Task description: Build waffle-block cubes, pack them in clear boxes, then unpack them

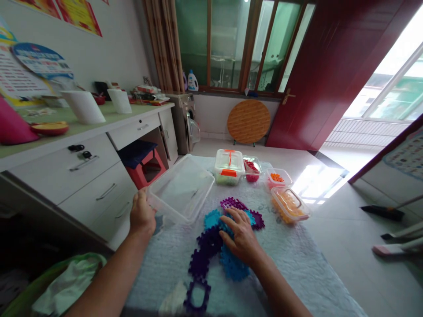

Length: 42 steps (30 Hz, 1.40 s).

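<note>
My left hand (142, 212) is closed on the near left corner of a clear plastic box (185, 189), which tilts above the cloth with nothing visible inside. Over the interlocking plastic pieces lies my right hand (240, 231), fingers spread and palm down, touching the blue pieces (234, 266). Light blue tiles (212, 219) show beside its fingers, and magenta-purple tiles (259, 219) lie just beyond. A chain of dark purple tiles (199, 263) runs toward me, ending in a square frame piece (197, 297). What is under my right palm is hidden.
At the table's far side stand a lidded box with orange clips (229, 167), a tub of red pieces (251, 171), a tub of orange pieces (276, 177) and a lidded yellow-orange box (290, 204). A pale blue cloth (284, 264) covers the table. A white desk (86, 163) stands left.
</note>
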Motion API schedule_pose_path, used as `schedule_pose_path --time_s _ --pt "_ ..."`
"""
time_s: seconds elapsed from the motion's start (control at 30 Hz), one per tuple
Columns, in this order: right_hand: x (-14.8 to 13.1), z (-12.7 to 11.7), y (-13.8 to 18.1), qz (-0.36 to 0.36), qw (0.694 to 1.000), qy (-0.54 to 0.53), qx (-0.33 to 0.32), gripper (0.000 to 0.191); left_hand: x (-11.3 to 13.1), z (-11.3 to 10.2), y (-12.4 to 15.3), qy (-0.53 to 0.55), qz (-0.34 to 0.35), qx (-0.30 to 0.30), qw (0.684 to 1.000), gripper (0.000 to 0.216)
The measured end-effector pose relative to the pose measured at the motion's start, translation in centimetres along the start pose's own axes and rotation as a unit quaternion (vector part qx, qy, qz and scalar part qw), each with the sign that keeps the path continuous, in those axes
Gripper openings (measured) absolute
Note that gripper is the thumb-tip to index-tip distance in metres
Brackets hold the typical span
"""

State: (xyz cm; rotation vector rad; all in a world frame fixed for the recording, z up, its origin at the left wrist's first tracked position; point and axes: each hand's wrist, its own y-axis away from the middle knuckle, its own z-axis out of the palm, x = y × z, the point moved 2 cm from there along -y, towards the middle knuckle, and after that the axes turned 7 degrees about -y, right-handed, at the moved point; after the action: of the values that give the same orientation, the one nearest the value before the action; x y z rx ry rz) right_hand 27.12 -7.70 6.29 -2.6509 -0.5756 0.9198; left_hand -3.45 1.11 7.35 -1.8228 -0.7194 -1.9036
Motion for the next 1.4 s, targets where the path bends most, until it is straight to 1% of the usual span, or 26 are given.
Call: schedule_pose_path --time_s 0.07,0.17,0.2,0.33,0.4,0.43,0.5,0.53,0.57,0.6,0.63,0.67,0.7,0.73,0.77,0.8,0.83,0.9,0.97,1.07,1.13,1.27,1.4 --pt "0.0 -0.4 0.2 -0.005 1.000 -0.017 -0.014 0.031 -0.2 0.0 0.1 0.012 -0.007 -0.011 1.000 0.053" --pt "1.2 -1.9 0.2 0.011 0.999 -0.042 0.015 0.033 -0.9 -0.2 0.6 -0.009 -0.022 -0.056 0.998 0.058" --pt "1.9 -2.5 0.1 0.019 0.998 -0.046 0.029 0.033 -1.3 -0.3 0.7 -0.027 -0.024 -0.060 0.998 0.058" --pt "5.0 -4.2 -0.5 0.045 0.996 -0.036 0.061 0.032 -2.7 -0.9 0.7 -0.106 -0.005 -0.037 0.994 0.053" --pt "6.6 -4.3 -0.6 0.058 0.995 -0.024 0.080 0.033 -2.9 -1.0 0.7 -0.131 0.033 -0.041 0.990 0.045" --pt "7.2 -4.1 -0.6 0.064 0.993 -0.020 0.092 0.034 -2.8 -1.1 0.8 -0.144 0.062 -0.034 0.987 0.040" --pt "8.4 -3.5 -0.3 0.076 0.990 -0.016 0.119 0.035 -2.0 -1.4 1.5 -0.182 0.151 0.010 0.972 0.036" --pt "8.8 -3.2 -0.1 0.081 0.988 -0.016 0.130 0.035 -1.3 -1.5 2.1 -0.209 0.214 0.034 0.954 0.038" --pt "9.2 -3.0 0.1 0.084 0.987 -0.017 0.136 0.035 -0.6 -1.6 2.9 -0.243 0.286 0.048 0.926 0.043" --pt "9.4 -2.7 0.3 0.087 0.986 -0.020 0.140 0.035 0.2 -1.6 3.8 -0.279 0.365 0.043 0.887 0.049" --pt "9.6 -2.6 0.4 0.088 0.986 -0.023 0.142 0.035 0.9 -1.3 4.8 -0.322 0.439 0.012 0.839 0.053" --pt "9.7 -2.5 0.5 0.089 0.985 -0.025 0.143 0.035 1.4 -1.0 5.8 -0.368 0.498 -0.028 0.785 0.055" --pt "9.8 -2.5 0.6 0.090 0.985 -0.028 0.143 0.036 1.8 -0.5 6.7 -0.415 0.541 -0.069 0.729 0.055" --pt "9.9 -2.4 0.6 0.092 0.985 -0.030 0.144 0.036 2.0 -0.1 7.4 -0.459 0.562 -0.101 0.680 0.055" --pt "10.0 -2.4 0.6 0.093 0.984 -0.033 0.145 0.037 2.2 0.3 7.9 -0.498 0.567 -0.117 0.645 0.054" --pt "10.1 -2.4 0.6 0.095 0.984 -0.035 0.147 0.037 2.4 0.7 8.1 -0.533 0.562 -0.121 0.621 0.051" --pt "10.1 -2.4 0.6 0.096 0.984 -0.038 0.147 0.037 2.6 1.1 8.1 -0.563 0.548 -0.115 0.608 0.047" --pt "10.2 -2.3 0.6 0.097 0.983 -0.042 0.147 0.037 3.3 1.9 7.6 -0.608 0.517 -0.092 0.595 0.033" --pt "10.3 -2.2 0.6 0.099 0.984 -0.044 0.145 0.037 4.1 2.8 6.4 -0.632 0.496 -0.079 0.591 0.023" --pt "10.5 -2.0 0.7 0.104 0.984 -0.043 0.136 0.036 5.3 4.4 3.6 -0.637 0.478 -0.068 0.601 0.021" --pt "10.5 -2.1 0.8 0.106 0.984 -0.042 0.135 0.035 5.6 5.6 1.5 -0.638 0.467 -0.069 0.609 0.021" --pt "10.4 -2.1 0.9 0.111 0.983 -0.041 0.137 0.034 5.0 8.5 -2.0 -0.642 0.447 -0.092 0.617 0.023" --pt "10.7 -2.0 0.9 0.118 0.984 -0.039 0.130 0.034 4.2 11.3 -3.9 -0.643 0.432 -0.107 0.624 0.025"
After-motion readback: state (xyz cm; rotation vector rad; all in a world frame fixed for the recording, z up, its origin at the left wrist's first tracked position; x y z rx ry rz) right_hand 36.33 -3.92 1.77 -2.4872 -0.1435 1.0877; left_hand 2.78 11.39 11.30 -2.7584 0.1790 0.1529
